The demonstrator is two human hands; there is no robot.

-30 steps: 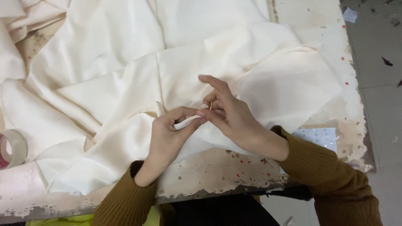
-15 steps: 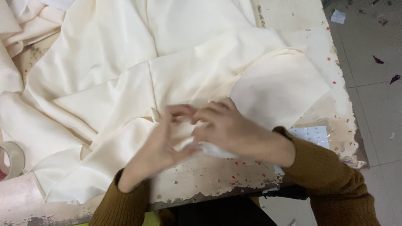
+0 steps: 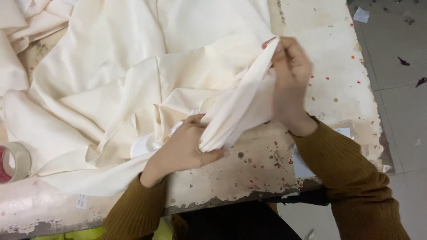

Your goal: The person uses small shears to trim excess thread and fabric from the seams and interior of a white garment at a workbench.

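I see my left hand gripping the cloth at 6 o'clock; my right hand pinches its fold at 2 o'clock above the table.

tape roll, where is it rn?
Head view: the tape roll sits at the table's far left edge, beside the cream fabric, well left of the left hand.

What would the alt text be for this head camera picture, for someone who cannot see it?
Two hands stretch a folded strip of cream fabric between them: the left hand grips its lower end, the right hand pinches its upper end. More cream cloth covers a worn, speckled table, with a tape roll at the left edge.
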